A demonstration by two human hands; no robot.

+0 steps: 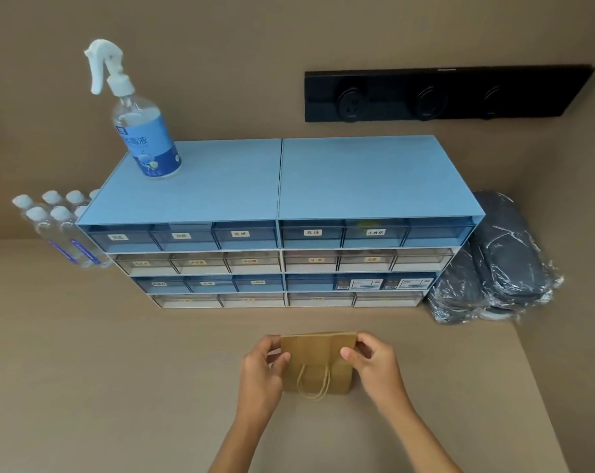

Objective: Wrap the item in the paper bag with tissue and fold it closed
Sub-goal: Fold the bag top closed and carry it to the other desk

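Observation:
A small brown paper bag [318,356] with a twisted paper handle [313,385] stands on the tan table [118,387], near its front centre. My left hand [263,368] pinches the bag's upper left corner. My right hand [374,363] pinches the upper right corner. The top edge of the bag is folded over between them. No tissue or item inside the bag is visible.
A blue and white drawer organiser [282,227] stands behind the bag, with a spray bottle [142,121] on top. Several small clear bottles [60,230] stand at its left. Plastic-wrapped dark items [497,264] lie at its right. A black socket strip [443,93] is on the wall.

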